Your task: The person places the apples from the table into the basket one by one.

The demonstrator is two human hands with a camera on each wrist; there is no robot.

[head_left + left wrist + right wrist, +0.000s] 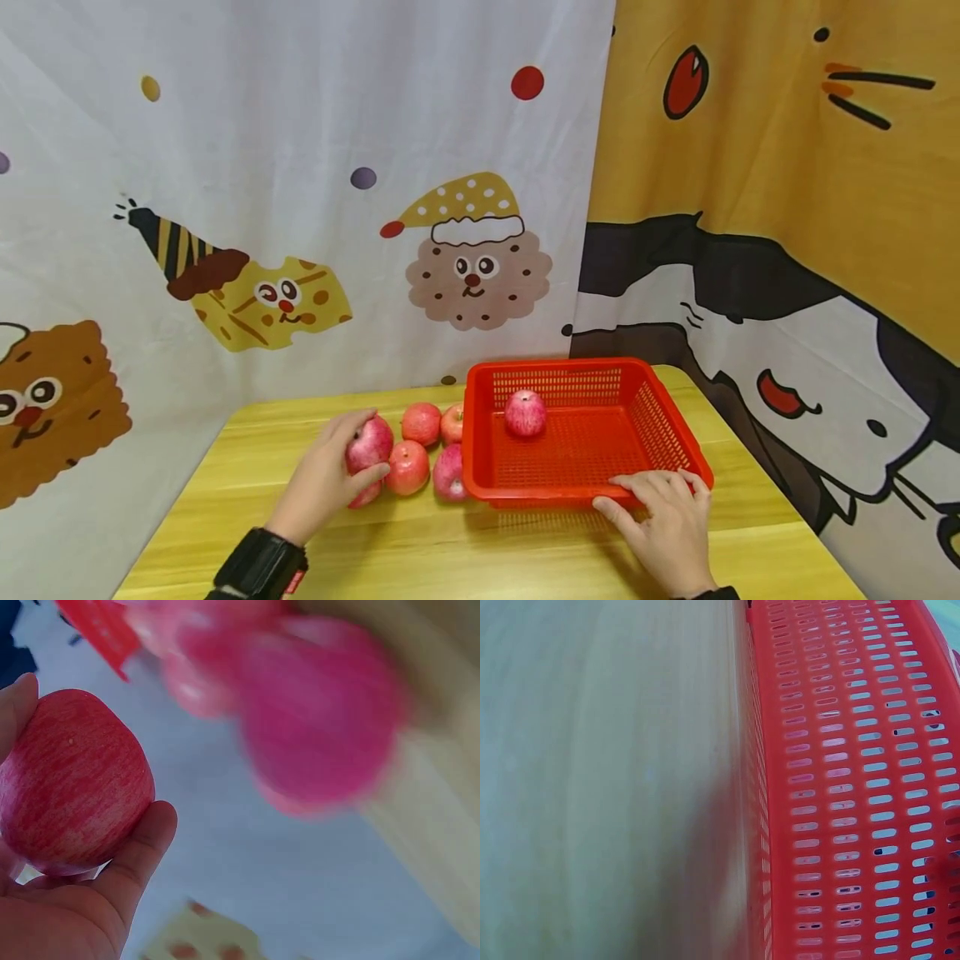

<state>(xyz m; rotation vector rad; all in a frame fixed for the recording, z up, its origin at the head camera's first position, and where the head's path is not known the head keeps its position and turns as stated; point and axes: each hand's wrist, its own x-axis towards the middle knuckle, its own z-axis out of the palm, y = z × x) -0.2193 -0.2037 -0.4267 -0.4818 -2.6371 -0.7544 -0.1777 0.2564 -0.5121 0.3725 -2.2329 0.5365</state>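
Left wrist cam: apple point(79, 784) held btwn L fingers point(15, 712).

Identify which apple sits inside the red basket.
The lone apple toward the back-left corner of the red basket; the other visible apples are outside, one in the left hand.

Looks like a curtained-off corner, hard to place further. Closed in by cartoon-printed curtains point(300, 200) along far and right edges of the worktop point(442, 550).
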